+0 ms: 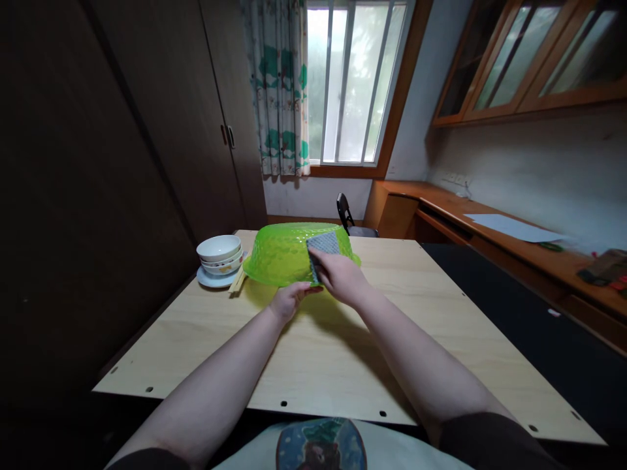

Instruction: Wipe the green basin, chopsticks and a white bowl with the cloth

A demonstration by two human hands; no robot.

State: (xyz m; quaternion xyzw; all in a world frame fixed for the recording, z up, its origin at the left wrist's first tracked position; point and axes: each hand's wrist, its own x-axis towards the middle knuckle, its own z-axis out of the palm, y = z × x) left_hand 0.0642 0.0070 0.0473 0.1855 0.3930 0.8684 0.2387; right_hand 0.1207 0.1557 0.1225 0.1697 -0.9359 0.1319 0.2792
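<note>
Mid-frame, the left hand [289, 302] grasps the near rim of a green basin [279, 253], seemingly to steady it, while the right hand [341, 277] grips a grey cloth [327, 243] against the outer wall. The basin is base-up — presumably so its outside faces the cloth — and looks translucent, lime-bright and dimpled, flaring toward the rim; whether it touches the table [333, 365] is unclear.

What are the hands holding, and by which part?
The left hand grips the green basin by its near rim; the right hand holds a gray cloth by its lower part, against the basin's side.
</note>
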